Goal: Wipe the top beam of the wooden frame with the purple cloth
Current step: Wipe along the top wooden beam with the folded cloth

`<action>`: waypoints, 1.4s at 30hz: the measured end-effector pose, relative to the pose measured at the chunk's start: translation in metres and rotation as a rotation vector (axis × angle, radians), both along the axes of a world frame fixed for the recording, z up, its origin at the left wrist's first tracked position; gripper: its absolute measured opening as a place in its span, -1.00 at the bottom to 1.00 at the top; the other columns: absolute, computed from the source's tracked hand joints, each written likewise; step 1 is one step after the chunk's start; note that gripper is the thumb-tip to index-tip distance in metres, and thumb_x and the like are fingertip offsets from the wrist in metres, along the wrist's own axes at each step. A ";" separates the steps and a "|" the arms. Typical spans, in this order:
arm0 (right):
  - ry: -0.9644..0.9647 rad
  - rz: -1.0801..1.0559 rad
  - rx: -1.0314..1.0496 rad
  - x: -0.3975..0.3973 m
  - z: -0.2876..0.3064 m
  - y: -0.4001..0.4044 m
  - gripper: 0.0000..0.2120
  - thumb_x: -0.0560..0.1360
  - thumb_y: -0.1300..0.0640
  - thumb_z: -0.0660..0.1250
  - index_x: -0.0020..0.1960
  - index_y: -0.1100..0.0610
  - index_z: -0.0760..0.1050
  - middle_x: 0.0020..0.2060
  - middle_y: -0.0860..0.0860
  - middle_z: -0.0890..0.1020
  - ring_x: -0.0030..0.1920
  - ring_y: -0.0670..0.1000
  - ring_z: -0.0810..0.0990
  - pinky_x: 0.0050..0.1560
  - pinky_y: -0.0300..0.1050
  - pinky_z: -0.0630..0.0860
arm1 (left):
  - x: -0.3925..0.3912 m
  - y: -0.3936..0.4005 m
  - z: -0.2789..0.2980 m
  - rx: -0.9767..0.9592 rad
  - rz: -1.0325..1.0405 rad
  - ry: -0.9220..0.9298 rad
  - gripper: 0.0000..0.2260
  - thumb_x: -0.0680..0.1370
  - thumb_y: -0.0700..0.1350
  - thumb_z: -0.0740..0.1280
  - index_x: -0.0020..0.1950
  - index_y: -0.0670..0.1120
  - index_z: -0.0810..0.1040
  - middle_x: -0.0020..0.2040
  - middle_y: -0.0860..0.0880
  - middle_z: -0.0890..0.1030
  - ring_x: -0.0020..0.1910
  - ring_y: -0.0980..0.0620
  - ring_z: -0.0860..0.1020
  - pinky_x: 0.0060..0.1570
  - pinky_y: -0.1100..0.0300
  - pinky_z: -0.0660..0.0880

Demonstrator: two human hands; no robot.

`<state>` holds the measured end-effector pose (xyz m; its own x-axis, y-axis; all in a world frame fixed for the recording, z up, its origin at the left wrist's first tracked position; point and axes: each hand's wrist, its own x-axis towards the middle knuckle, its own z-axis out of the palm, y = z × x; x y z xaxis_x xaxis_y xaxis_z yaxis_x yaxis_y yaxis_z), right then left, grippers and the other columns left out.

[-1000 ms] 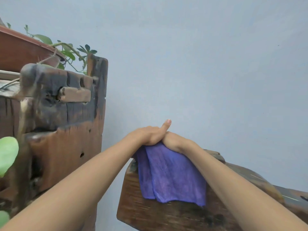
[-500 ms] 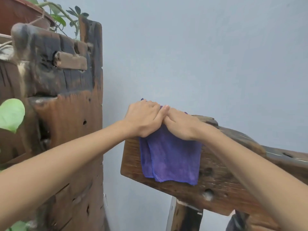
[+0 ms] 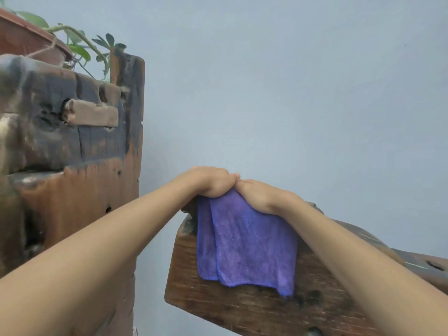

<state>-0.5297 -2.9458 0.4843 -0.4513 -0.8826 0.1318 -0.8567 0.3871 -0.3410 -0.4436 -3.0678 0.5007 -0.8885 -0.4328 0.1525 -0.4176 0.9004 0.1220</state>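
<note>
The purple cloth [image 3: 244,241] is draped over the left end of the dark wooden top beam [image 3: 218,309] and hangs down its near face. My left hand [image 3: 213,181] and my right hand [image 3: 261,194] lie side by side on top of the beam, fingers touching, both pressing down on the cloth's upper fold. The beam's top surface under the hands is hidden. The beam runs off to the right past a slot [image 3: 434,266].
A tall weathered wooden post [image 3: 80,166] with a protruding peg stands at left, a gap apart from the beam's end. A terracotta planter [image 3: 21,37] with green trailing leaves sits above it. A plain pale blue wall [image 3: 291,93] fills the background.
The view tilted down and then back up. Both hands stay together on the cloth at the beam's left end; the left hand's fingers have curled more tightly over it.
</note>
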 end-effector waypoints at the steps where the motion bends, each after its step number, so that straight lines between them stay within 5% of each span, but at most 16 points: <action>1: -0.010 -0.028 -0.014 -0.003 -0.001 -0.002 -0.51 0.73 0.04 -0.06 0.48 0.16 0.48 0.51 0.14 0.46 0.49 0.08 0.41 0.47 -0.12 0.26 | -0.002 -0.001 0.002 0.040 -0.015 -0.029 -0.42 0.70 0.18 -0.12 0.48 -0.10 0.46 0.53 -0.14 0.42 0.49 -0.14 0.38 0.44 -0.03 0.24; 5: -0.032 -0.146 -0.084 -0.006 -0.001 0.003 -0.55 0.72 0.00 0.02 0.30 0.19 0.59 0.40 0.20 0.56 0.37 0.17 0.51 0.41 0.05 0.38 | 0.000 -0.002 0.005 0.095 -0.025 -0.039 -0.47 0.71 0.12 -0.06 0.46 -0.15 0.47 0.53 -0.18 0.41 0.49 -0.14 0.39 0.44 0.01 0.24; 9: 0.056 -0.127 -0.045 0.009 -0.008 0.023 -0.50 0.73 -0.08 -0.10 0.46 0.07 0.45 0.49 0.08 0.47 0.46 0.13 0.43 0.47 0.13 0.30 | 0.015 0.008 -0.003 -0.033 -0.059 -0.020 -0.51 0.71 0.09 -0.08 0.49 -0.03 0.45 0.53 -0.12 0.42 0.48 -0.13 0.38 0.41 -0.01 0.24; 13: 0.243 -0.128 -0.100 0.031 -0.021 0.056 -0.39 0.64 -0.31 -0.10 0.55 -0.04 0.31 0.54 -0.04 0.40 0.53 0.05 0.35 0.47 0.13 0.30 | 0.048 0.022 -0.024 -0.256 -0.243 0.216 -0.51 0.63 0.18 -0.07 0.45 0.13 0.46 0.47 0.10 0.49 0.43 0.04 0.44 0.31 0.01 0.40; 16: 0.261 -0.028 -0.001 0.035 -0.027 0.087 0.00 0.47 -0.51 0.15 0.69 0.06 -0.02 0.68 -0.04 0.08 0.66 -0.05 0.03 0.61 0.01 0.06 | 0.069 0.026 -0.030 -0.368 -0.377 0.165 -0.27 0.47 0.38 0.05 0.61 0.13 0.23 0.60 0.12 0.30 0.54 0.09 0.30 0.37 0.07 0.36; 21: 0.376 -0.023 0.081 0.038 -0.036 0.102 0.35 0.26 -0.55 0.40 0.69 0.15 -0.18 0.69 0.05 -0.10 0.68 0.00 -0.13 0.65 0.00 -0.07 | 0.068 0.045 -0.031 -0.513 -0.359 0.008 0.17 0.28 0.62 0.19 0.65 -0.12 0.09 0.65 -0.05 0.18 0.61 -0.02 0.19 0.54 0.04 0.20; 24: 0.357 -0.007 0.092 0.032 -0.032 0.100 0.19 0.39 -0.46 0.34 0.69 0.14 -0.18 0.69 0.05 -0.11 0.67 -0.01 -0.14 0.65 -0.02 -0.09 | 0.064 0.049 -0.026 -0.465 -0.339 0.002 0.19 0.23 0.66 0.13 0.63 -0.11 0.13 0.63 -0.01 0.22 0.60 0.01 0.21 0.53 0.02 0.22; 28: 0.187 -0.037 0.071 0.018 -0.024 0.092 -0.46 0.73 -0.05 -0.05 0.62 0.20 0.18 0.67 0.09 0.08 0.66 -0.01 -0.03 0.57 -0.09 -0.09 | 0.051 0.045 -0.021 -0.257 -0.316 -0.014 -0.06 0.39 0.52 -0.12 0.62 -0.01 0.21 0.64 0.05 0.21 0.60 0.10 0.17 0.51 0.10 0.15; 32: 0.186 -0.072 -0.012 -0.004 -0.022 0.076 -0.42 0.72 -0.13 -0.24 0.65 0.05 0.16 0.63 -0.06 0.23 0.63 -0.07 0.13 0.59 -0.01 -0.04 | 0.023 0.040 -0.018 -0.056 -0.259 0.025 -0.45 0.68 0.23 -0.15 0.60 0.12 0.26 0.62 0.13 0.25 0.59 0.13 0.18 0.41 0.24 0.06; 37: 0.211 -0.146 0.225 -0.044 -0.011 0.053 -0.44 0.73 -0.11 -0.24 0.69 0.02 -0.02 0.68 -0.04 0.06 0.67 0.04 0.01 0.64 0.09 -0.13 | -0.013 0.040 -0.006 0.059 -0.087 -0.090 -0.33 0.65 0.28 -0.26 0.60 0.01 0.29 0.62 -0.05 0.27 0.61 -0.10 0.20 0.55 -0.03 0.06; 42: 0.200 -0.204 0.246 -0.058 -0.006 0.046 -0.47 0.74 0.03 -0.26 0.67 0.05 0.09 0.66 0.05 0.14 0.68 0.13 -0.07 0.62 0.19 -0.15 | -0.022 0.052 -0.003 0.068 -0.035 -0.101 -0.35 0.69 0.21 -0.25 0.60 -0.11 0.28 0.62 -0.15 0.24 0.61 -0.15 0.18 0.53 -0.02 0.04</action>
